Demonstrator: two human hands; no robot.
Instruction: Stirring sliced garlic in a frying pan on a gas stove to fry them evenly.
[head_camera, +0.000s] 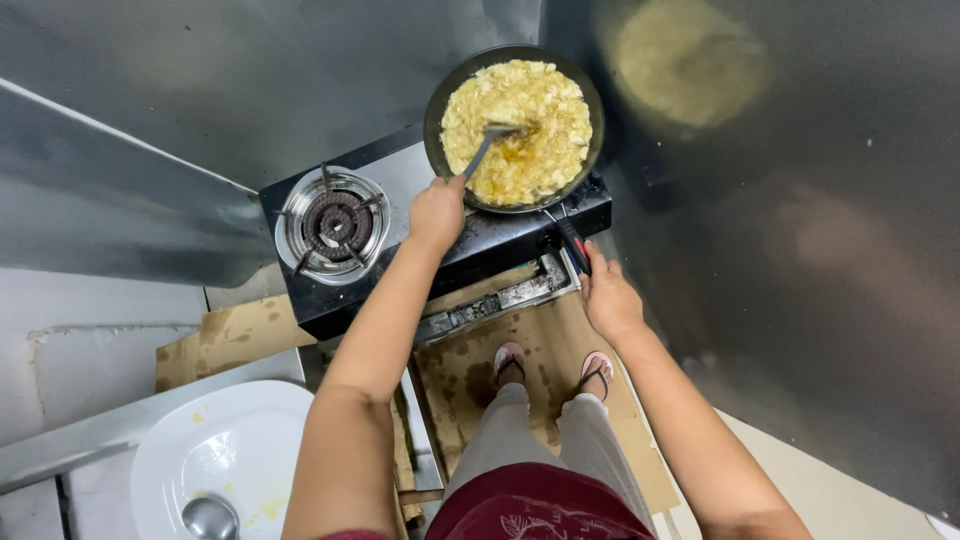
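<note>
A round steel gas burner (332, 222) with a dark ring grate sits unlit on the left half of the black two-burner stove (480, 250), near the centre of the frame. At the lower left lies a white round ceramic plate (215, 455) (a few yellow smears on it), with a shiny metal spoon (210, 518) on its lower edge. Stained brown cardboard sheets (560, 350) cover the floor below the stove.

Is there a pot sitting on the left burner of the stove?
No. The left burner is bare, with its metal grate showing; only the right side carries the frying pan of yellow food.
</note>
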